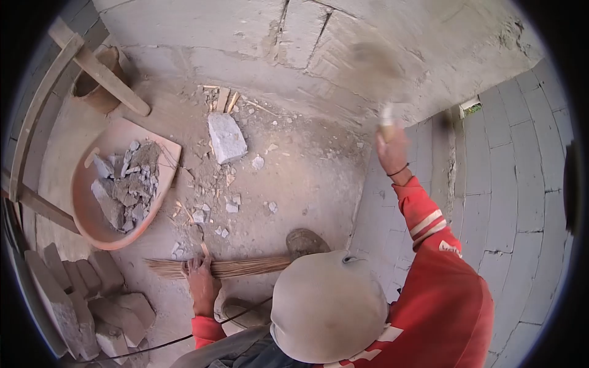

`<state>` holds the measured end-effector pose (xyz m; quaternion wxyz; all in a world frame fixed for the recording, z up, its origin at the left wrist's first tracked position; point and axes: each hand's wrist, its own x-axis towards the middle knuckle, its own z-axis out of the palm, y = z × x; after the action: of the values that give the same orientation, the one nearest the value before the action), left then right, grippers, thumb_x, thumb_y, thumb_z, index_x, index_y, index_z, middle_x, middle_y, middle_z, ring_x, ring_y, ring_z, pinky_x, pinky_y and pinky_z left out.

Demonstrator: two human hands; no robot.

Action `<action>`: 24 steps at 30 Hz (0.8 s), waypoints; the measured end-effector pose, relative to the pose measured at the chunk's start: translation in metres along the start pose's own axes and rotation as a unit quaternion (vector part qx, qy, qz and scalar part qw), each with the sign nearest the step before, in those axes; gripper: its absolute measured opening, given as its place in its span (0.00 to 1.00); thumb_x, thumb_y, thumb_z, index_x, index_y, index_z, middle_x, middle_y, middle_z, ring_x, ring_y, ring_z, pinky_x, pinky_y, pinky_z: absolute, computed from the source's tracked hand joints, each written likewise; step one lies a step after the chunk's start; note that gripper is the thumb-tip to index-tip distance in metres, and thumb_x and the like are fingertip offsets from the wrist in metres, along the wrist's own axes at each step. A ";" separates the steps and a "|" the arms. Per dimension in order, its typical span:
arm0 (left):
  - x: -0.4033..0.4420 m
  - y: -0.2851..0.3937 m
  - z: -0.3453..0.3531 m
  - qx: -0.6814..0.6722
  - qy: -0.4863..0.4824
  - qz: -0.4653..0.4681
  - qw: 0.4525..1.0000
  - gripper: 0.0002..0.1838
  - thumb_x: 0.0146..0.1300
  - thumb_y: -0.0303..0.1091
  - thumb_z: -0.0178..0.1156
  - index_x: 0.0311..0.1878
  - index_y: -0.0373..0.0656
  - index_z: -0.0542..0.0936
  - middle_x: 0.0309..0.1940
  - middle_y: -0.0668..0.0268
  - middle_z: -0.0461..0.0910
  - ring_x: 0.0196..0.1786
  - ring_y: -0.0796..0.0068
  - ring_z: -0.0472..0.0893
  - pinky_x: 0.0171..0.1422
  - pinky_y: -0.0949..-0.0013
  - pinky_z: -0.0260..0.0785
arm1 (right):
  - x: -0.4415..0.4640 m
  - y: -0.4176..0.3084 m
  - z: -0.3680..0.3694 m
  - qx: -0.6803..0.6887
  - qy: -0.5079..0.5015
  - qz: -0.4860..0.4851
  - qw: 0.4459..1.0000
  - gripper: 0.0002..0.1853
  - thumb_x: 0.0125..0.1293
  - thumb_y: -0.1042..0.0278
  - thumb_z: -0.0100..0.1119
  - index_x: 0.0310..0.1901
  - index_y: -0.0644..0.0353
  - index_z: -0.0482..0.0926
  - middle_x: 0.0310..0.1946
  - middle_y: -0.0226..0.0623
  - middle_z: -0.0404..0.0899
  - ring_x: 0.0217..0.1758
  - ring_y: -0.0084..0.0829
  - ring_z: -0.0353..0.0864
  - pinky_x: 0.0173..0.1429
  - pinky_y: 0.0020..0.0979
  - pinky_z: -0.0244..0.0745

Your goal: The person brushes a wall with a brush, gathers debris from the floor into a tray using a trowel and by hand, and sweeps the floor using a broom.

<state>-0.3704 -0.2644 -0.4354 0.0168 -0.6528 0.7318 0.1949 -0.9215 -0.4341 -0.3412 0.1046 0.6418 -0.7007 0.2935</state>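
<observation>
My left hand (201, 283) is on a bundle of thin sticks, a stick broom (242, 268) lying across the floor by my feet, with its fingers curled over it. My right hand (393, 152) is raised near the wall corner, closed round the pale handle of a tool (386, 116). The head of that tool is a brown blur against the rough grey wall (343, 55), so its kind is unclear. Both sleeves are red. A pale helmet (328, 306) covers the lower middle of the view.
A pinkish basin (83, 211) holds broken rubble (126, 187). A large block chunk (227, 138) and smaller fragments lie on the floor. Stacked blocks (92, 300) stand at lower left, beneath a wooden frame (104, 76) and a bucket (98, 86). A block wall (515, 184) rises at right.
</observation>
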 end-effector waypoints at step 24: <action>-0.002 0.051 -0.054 0.051 -0.153 0.054 0.985 0.58 0.39 0.43 0.80 0.78 0.68 0.63 0.77 0.55 0.62 0.80 0.46 0.59 0.80 0.25 0.37 | -0.100 0.092 0.084 -0.173 -0.227 -0.024 0.958 0.23 0.62 0.68 0.64 0.58 0.58 0.72 0.33 0.52 0.83 0.36 0.55 0.85 0.39 0.52 0.78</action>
<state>-0.4073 -0.2757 -0.3716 0.1511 -0.5731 0.7637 0.2557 -0.9750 -0.3955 -0.4865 0.0595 0.6805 -0.7302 0.0121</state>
